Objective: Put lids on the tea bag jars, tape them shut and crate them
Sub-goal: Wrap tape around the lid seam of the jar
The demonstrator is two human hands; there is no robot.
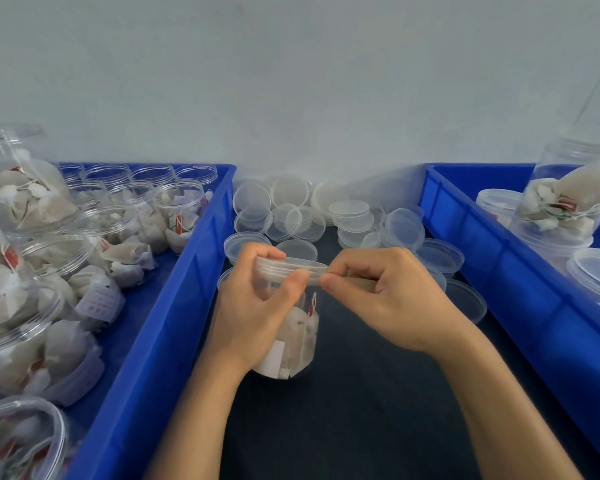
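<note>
Left hand [253, 303] fingers curled gripping, right hand [392, 299] pinching

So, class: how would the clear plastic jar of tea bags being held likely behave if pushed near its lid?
The clear plastic jar of tea bags probably feels light, since it holds only paper bags. Tall and narrow, it may tip. Smooth walls look slippery.

Bench [378, 393], dark top: one blue crate [160, 341] at its left edge, a second blue crate [520, 289] at its right; loose clear lids [349, 209] heaped along the far edge between them; one lidded jar [298, 337] of tea bags upright at centre.
</note>
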